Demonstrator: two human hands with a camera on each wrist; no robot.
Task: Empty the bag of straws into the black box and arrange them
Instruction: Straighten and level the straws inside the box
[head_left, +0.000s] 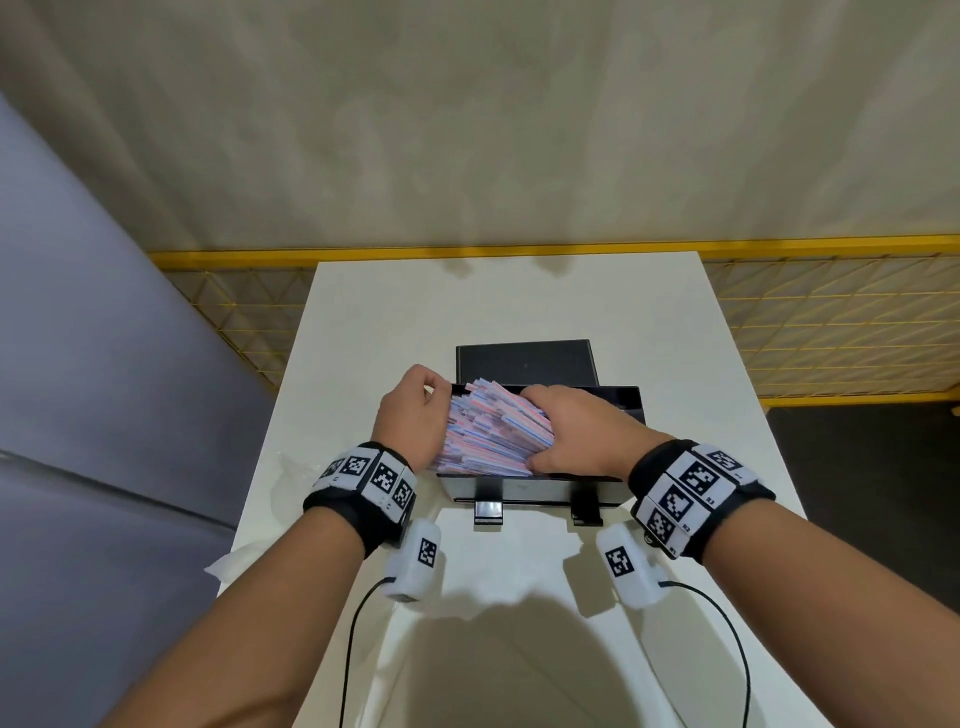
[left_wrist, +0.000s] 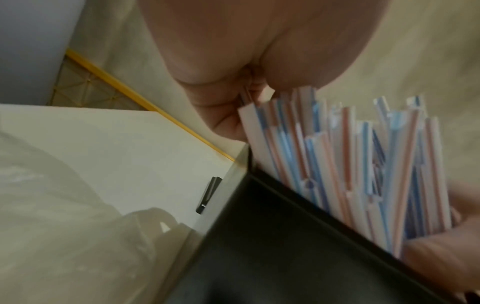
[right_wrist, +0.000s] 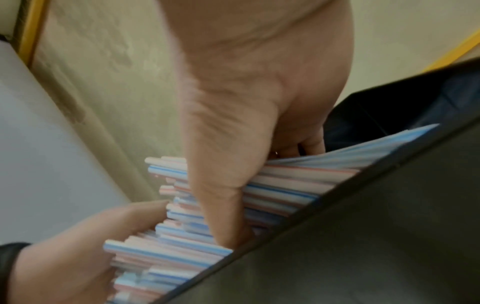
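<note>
Fingers of the right hand (head_left: 571, 436) clamp the straws (head_left: 493, 436) in the box (head_left: 530, 491); left hand (head_left: 410, 415), fingers curled, butts their ends, long axis running hand to hand.

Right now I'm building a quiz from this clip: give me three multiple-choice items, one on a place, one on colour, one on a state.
1. Where are the straws?
A. in the box
B. on the floor
C. in the bag

2. What stripes do the straws carry?
A. green and yellow
B. red and blue
C. black only

3. What is the right hand doing?
A. hanging idle
B. gripping the straws
C. holding the bag

Answers: 1 A, the bundle lies inside the black walls. 2 B, the wrist views show red and blue stripes on white. 3 B, its fingers and thumb wrap the bundle while the left hand holds the straw ends.
</note>
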